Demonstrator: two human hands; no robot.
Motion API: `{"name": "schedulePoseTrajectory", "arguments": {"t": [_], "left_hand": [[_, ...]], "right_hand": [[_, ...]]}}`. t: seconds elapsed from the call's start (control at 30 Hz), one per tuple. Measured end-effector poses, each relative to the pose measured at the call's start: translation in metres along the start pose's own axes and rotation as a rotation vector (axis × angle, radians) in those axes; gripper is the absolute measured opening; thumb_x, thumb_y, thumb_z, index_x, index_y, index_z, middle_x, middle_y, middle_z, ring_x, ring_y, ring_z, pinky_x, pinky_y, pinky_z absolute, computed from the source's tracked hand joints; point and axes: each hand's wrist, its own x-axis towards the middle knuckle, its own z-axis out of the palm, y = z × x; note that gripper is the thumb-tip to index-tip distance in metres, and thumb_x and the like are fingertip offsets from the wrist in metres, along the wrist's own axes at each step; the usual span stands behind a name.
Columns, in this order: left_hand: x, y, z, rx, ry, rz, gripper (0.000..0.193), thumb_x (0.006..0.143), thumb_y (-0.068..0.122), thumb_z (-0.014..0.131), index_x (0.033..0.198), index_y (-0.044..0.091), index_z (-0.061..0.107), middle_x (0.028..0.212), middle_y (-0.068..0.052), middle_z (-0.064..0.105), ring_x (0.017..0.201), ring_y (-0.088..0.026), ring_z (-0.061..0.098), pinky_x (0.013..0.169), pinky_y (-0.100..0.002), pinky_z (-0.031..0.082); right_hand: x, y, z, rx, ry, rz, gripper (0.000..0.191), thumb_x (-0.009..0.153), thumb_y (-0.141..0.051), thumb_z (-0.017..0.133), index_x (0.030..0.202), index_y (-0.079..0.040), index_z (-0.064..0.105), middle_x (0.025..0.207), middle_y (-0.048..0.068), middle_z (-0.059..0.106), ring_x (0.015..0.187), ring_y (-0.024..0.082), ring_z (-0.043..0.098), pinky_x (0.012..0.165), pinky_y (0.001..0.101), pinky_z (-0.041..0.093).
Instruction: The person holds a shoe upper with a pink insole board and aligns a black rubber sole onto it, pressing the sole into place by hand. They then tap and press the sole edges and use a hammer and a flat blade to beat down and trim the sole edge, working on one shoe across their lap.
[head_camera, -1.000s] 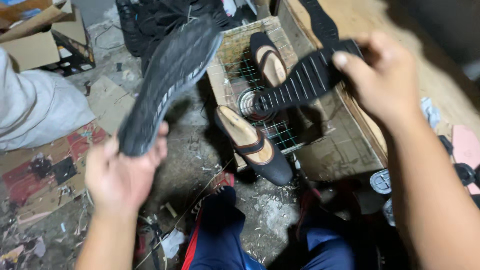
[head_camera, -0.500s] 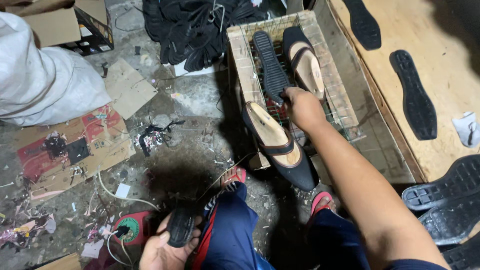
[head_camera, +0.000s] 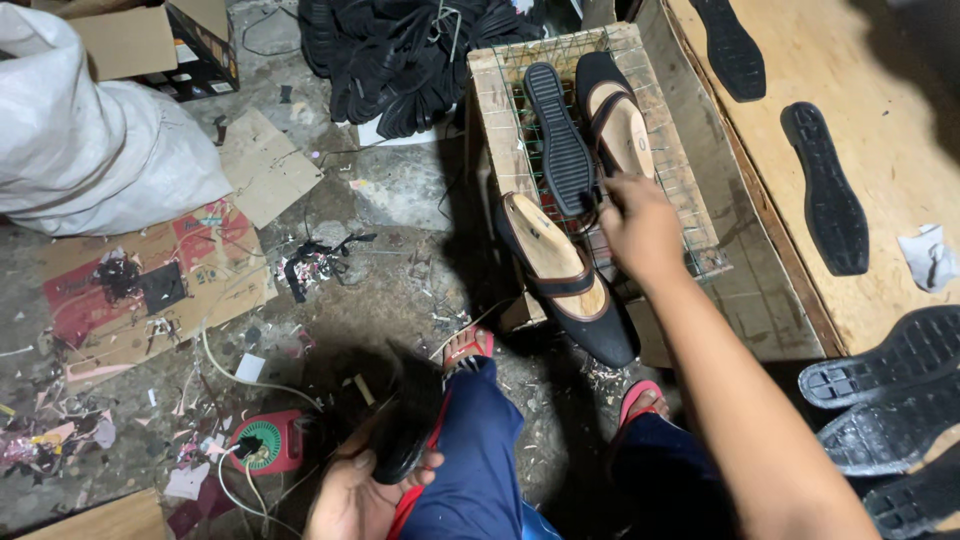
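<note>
The right hand (head_camera: 640, 228), fingers spread loose, settles the ribbed sole (head_camera: 562, 140) flat on the wire rack (head_camera: 690, 215), while the left hand (head_camera: 362, 492) grips another black sole (head_camera: 405, 425).

Littered concrete floor (head_camera: 400, 290) — cardboard scraps (head_camera: 150, 285), white sack (head_camera: 90, 150), red power strip (head_camera: 265, 442).

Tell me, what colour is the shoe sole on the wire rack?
Black sole, seen in the head view.

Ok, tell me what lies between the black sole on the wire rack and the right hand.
Head view: nothing. The right hand reaches the near end of the black sole on the wire rack, beside the tan-lined shoe; whether they touch, I cannot tell.
</note>
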Motion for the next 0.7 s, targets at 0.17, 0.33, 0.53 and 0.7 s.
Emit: {"name": "schedulePoseTrajectory", "arguments": {"t": [0.17,0.33,0.53,0.7], "left_hand": [[-0.025,0.001,0.039,-0.057,-0.364,0.015,0.072,0.093,0.031,0.065,0.149,-0.008,0.041,0.129,-0.031,0.064,0.106,-0.044,0.069,0.086,-0.051,0.054],[-0.059,0.003,0.089,-0.068,-0.473,-0.196,0.073,0.094,0.039,0.062,0.146,-0.008,0.044,0.116,-0.029,0.069,0.103,-0.038,0.070,0.092,-0.049,0.054],[-0.088,-0.002,0.111,0.759,-0.155,-0.173,0.059,0.096,0.038,0.049,0.136,-0.004,0.058,0.097,-0.019,0.075,0.079,-0.024,0.071,0.071,-0.036,0.058],[-0.092,-0.028,0.100,0.454,0.046,-0.267,0.048,0.098,0.028,0.047,0.132,-0.006,0.055,0.101,-0.016,0.071,0.077,-0.024,0.071,0.066,-0.035,0.058]], "right_hand": [[-0.111,-0.069,-0.058,0.934,-0.620,0.504,0.052,0.103,-0.045,0.055,0.103,0.003,0.074,0.087,0.018,0.079,0.071,0.026,0.075,0.067,0.0399,0.063],[-0.196,-0.115,-0.063,1.982,-0.373,0.689,0.061,0.111,-0.049,0.052,0.141,0.004,0.049,0.124,0.025,0.068,0.090,0.032,0.072,0.075,0.0433,0.060],[-0.222,-0.109,-0.100,1.507,-0.033,0.671,0.051,0.102,-0.036,0.057,0.133,0.004,0.056,0.116,0.018,0.071,0.103,0.028,0.070,0.094,0.0434,0.057],[-0.247,-0.114,-0.105,1.575,0.020,0.735,0.049,0.104,-0.036,0.057,0.126,0.008,0.064,0.114,0.016,0.071,0.104,0.026,0.069,0.099,0.0422,0.052]]}}
